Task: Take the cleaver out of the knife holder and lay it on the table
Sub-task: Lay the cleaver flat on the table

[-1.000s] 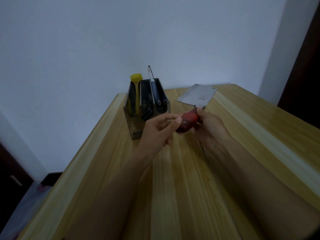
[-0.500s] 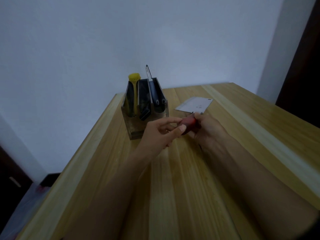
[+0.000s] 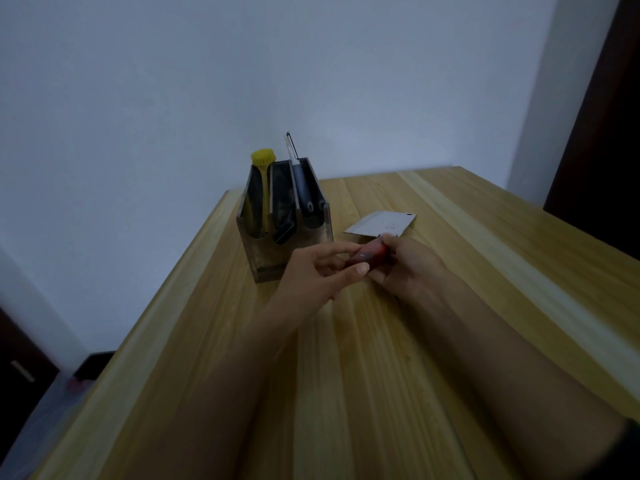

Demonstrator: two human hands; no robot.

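The cleaver [image 3: 382, 223] has a broad steel blade and a dark red handle. Its blade lies flat on the wooden table [image 3: 398, 341], just right of the knife holder [image 3: 277, 251]. My right hand [image 3: 407, 268] wraps around the handle from the right. My left hand [image 3: 320, 277] pinches the handle's near end between thumb and fingers. The holder is a slotted metal box near the table's far left corner.
A yellow-headed brush [image 3: 264, 178], a grey-handled peeler [image 3: 298, 181] and a black-handled tool [image 3: 284, 232] stand in the holder. The table's left edge [image 3: 166, 299] drops to a dark floor. A dark door [image 3: 602, 133] stands at the right.
The cleaver has come down from a raised, tilted pose until its blade rests flat on the table. Both hands stayed on the handle and sank with it.
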